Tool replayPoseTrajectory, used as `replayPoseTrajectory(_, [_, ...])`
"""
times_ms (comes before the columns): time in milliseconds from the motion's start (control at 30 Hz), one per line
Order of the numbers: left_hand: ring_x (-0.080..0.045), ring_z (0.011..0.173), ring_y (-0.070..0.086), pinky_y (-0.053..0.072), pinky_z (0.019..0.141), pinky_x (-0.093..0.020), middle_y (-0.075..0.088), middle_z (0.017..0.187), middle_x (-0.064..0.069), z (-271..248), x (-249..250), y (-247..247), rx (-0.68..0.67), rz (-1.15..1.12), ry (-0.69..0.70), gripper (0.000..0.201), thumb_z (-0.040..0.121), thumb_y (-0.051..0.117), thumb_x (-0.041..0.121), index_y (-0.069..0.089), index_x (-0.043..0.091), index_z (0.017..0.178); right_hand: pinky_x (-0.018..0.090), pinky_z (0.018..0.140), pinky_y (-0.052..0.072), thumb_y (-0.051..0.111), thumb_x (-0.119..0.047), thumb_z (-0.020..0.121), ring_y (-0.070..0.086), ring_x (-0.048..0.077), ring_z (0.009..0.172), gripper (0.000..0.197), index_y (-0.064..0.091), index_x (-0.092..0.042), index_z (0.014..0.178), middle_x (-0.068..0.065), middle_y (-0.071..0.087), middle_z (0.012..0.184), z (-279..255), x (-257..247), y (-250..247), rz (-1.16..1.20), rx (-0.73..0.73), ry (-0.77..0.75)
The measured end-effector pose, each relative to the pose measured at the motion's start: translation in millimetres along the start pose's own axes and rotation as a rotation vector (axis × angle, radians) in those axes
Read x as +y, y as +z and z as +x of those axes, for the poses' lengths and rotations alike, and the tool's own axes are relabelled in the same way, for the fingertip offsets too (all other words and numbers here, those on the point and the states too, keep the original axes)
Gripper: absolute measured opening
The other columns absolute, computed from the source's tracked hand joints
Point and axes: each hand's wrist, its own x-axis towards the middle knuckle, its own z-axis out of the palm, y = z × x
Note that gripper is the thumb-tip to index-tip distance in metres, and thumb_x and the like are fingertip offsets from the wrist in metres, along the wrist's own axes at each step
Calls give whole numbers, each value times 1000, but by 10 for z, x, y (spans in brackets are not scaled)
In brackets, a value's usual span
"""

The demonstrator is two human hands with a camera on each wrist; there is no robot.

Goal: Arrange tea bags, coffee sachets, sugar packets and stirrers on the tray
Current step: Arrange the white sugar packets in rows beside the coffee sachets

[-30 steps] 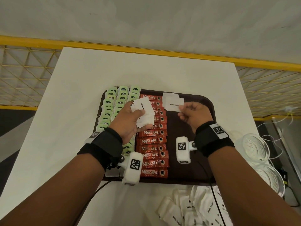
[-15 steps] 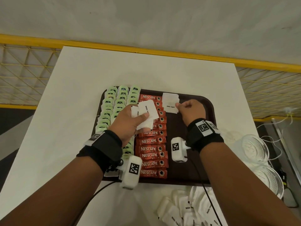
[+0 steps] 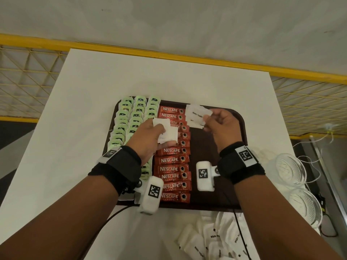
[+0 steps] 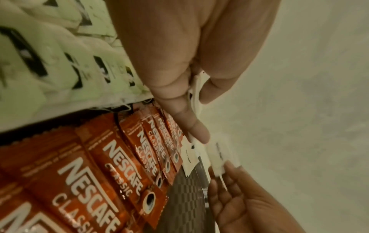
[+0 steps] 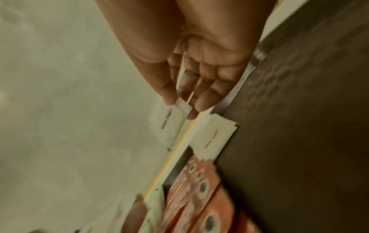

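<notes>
A dark brown tray (image 3: 206, 147) holds columns of green tea bags (image 3: 129, 117) on the left and a column of red coffee sachets (image 3: 172, 160) in the middle. A few white sugar packets (image 3: 194, 123) lie at the far end, right of the sachets. My left hand (image 3: 159, 129) grips a small stack of sugar packets (image 3: 169, 136) over the sachets. My right hand (image 3: 207, 119) pinches one sugar packet (image 3: 198, 112) just above the laid ones. The right wrist view shows the pinched packet (image 5: 169, 124) beside the laid packets (image 5: 213, 138). In the left wrist view, thumb and fingers clamp the stack (image 4: 196, 88).
A loose pile of sugar packets (image 3: 212, 241) lies on the white table (image 3: 75, 119) in front of the tray. Two clear glass bowls (image 3: 290, 169) stand at the right edge. A yellow railing (image 3: 169, 49) runs behind the table. The tray's right half is bare.
My right hand has moved slightly left toward the tray's far end with a packet pinched in it. The left hand's stack has shifted a little in its grip.
</notes>
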Motion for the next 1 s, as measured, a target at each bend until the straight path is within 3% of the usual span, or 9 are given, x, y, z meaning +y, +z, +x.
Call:
replayPoseTrajectory(100, [-31,110,60,61,81,-36,58,121,-14,-16,15,-60,-14,-18,-15,16,99,45,-1,53,5,111,25,67,53,66,-13,90,68,19,89,7,64,-18,95,6,69,94,169,134,-125,-175,5,64])
replayPoseTrajectory(233, [-27,108,65,61,71,-28,64,121,-13,-45,0,-116,-20,82,18,26,99,51,6,53,4,125,31,73,57,71,-16,87,69,17,79,9,64,-20,88,4,72,91,291,279,-126,-368,-16,100])
replayPoseTrajectory(367, [-25,104,67,60,65,-26,67,117,-10,-84,-8,-149,-10,154,33,20,98,56,9,57,10,118,32,73,58,74,-23,84,67,12,68,12,65,-17,89,2,72,83,352,306,-50,-433,52,104])
replayPoseTrajectory(533, [-23,100,69,60,63,-25,68,114,-10,-135,-21,-147,-8,197,30,24,96,59,12,59,10,120,41,84,56,75,-29,82,66,19,81,16,64,-18,80,0,69,85,402,290,32,-538,56,124])
replayPoseTrajectory(633, [-21,96,70,59,61,-24,69,112,-9,-161,-20,-122,-5,231,30,27,94,62,14,58,10,121,31,75,50,72,-33,85,61,17,84,22,63,-14,91,3,67,95,368,229,34,-593,61,131])
replayPoseTrajectory(733, [-20,92,72,59,60,-25,70,110,-6,-156,-17,-97,1,297,41,30,90,68,15,59,14,119,23,71,41,66,-39,89,58,13,88,26,61,-15,99,-1,63,98,199,72,51,-598,62,20])
replayPoseTrajectory(800, [-21,91,73,58,58,-25,72,108,-5,-144,-16,-82,-13,353,58,32,87,71,15,61,15,117,23,72,44,63,-43,90,59,8,82,25,64,-19,96,-5,65,92,43,-76,97,-564,-84,-49])
replayPoseTrajectory(900, [-20,89,73,59,60,-28,72,106,-4,-127,-6,-32,-25,433,108,32,84,75,17,62,16,114,19,61,50,66,-42,88,62,2,64,21,67,-22,88,-6,69,76,-193,-294,165,-464,-449,27])
replayPoseTrajectory(1000, [-17,88,73,59,61,-26,71,108,-5,-127,12,23,-20,384,144,32,87,72,15,61,13,117,17,56,50,73,-30,85,66,7,65,17,66,-15,89,0,72,78,-284,-294,179,-292,-519,83])
